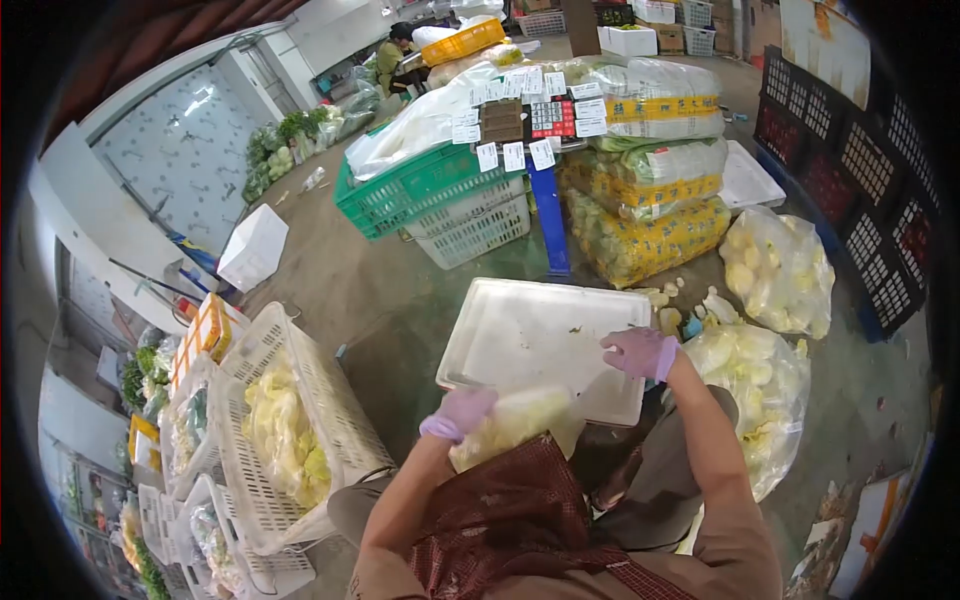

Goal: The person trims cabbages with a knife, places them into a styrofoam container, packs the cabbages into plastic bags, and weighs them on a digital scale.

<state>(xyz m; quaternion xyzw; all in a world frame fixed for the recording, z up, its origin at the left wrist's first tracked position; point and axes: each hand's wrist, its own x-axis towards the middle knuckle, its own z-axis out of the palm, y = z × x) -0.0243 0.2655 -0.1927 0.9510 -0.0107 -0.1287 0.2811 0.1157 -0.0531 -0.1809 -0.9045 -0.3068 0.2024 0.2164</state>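
My left hand (462, 413), in a pale purple glove, grips the left end of a pale yellow-green napa cabbage (525, 422). The cabbage lies low in front of my apron, between me and a white foam tray, and looks slightly blurred. My right hand (640, 354), gloved the same way, hovers over the right side of the white foam tray (510, 330) with its fingers loosely bent and apart, holding nothing visible. A few small green scraps lie on the tray.
At right stand clear bags of cabbage (745, 390) and stacked black crates (870, 190). Ahead are a green crate (420, 195), a blue post (548, 220) and wrapped bundles (650, 235). A white basket with cabbage (345, 420) stands at left. A person (392, 60) sits far back.
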